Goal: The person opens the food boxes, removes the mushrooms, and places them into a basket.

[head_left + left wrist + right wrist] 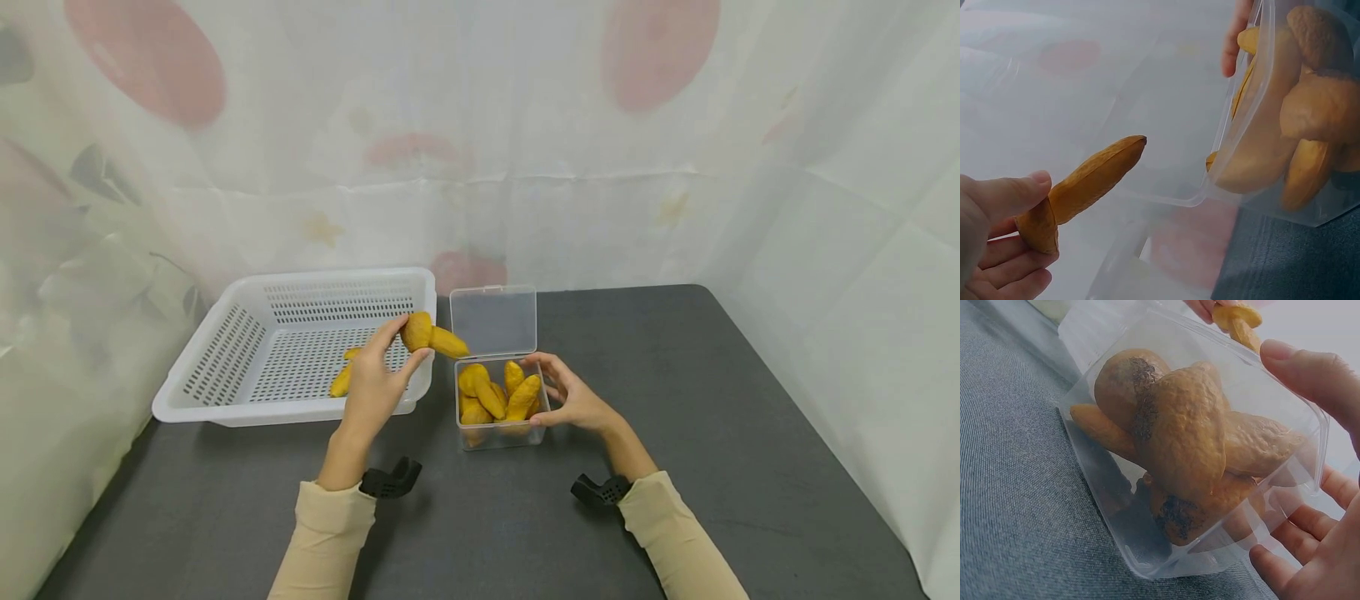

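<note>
Currently holding, in the left hand (375,385), a mustard-yellow mushroom-shaped piece with a rounded cap and a long tapering stem (420,332), pinched at the cap between thumb and fingers. Held up at the right end of a white rectangular plastic basket with slotted sides and floor (270,415), stem pointing right, its tip near the hinged edge of a clear rectangular plastic box (502,439). Gripping that box by its right side with the right hand (579,404), thumb at the near corner, fingers toward the far one. Filled, up to about the rim, with several more mushroom-shaped pieces of the same yellow (522,398), marked in places with dark patches in the right wrist view. Fitted at the far edge with a clear flat lid (493,321), swung open. Set just right of the basket, across a narrow strip of dark grey tabletop (675,433). On the basket floor, some yellow (342,382) too, partly behind the left hand; hard to tell how many pieces. Dressed in beige sleeves (330,533), with black curved mounts (392,479) at both wrists. Backed by pale fabric with faded red ovals (525,125).
</note>
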Tool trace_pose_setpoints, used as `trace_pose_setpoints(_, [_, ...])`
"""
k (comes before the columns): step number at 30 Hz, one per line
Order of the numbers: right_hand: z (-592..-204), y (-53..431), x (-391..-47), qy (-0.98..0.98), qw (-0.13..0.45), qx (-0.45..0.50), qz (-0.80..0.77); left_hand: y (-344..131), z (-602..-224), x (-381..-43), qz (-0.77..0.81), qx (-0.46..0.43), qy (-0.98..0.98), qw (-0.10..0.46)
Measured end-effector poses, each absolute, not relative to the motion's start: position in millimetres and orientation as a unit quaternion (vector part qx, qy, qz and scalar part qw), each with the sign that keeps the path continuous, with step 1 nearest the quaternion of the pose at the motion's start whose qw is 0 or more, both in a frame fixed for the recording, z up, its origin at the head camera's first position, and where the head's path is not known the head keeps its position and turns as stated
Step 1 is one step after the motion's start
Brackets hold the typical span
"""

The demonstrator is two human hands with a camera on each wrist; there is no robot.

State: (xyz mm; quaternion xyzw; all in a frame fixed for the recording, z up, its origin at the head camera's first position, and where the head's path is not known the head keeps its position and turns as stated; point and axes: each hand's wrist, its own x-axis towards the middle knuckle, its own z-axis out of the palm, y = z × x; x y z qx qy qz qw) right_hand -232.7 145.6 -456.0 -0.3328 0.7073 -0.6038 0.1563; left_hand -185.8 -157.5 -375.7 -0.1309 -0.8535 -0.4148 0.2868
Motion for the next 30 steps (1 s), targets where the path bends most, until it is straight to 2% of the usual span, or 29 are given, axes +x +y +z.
trace_pose_setpoints(11, [-455.5,145.8,-231.9,0.708,0.153,-0.334,-0.603,-171.7,-379.0,-191.5,-0.407,-0.112,-0.852,0.309])
trace_pose_setpoints(30, [-454.2,156.0,-236.7,0.717,0.13,-0.335,-0.598,-210.4,-381.7,-195.0,-0.432,-0.046,-0.867,0.243])
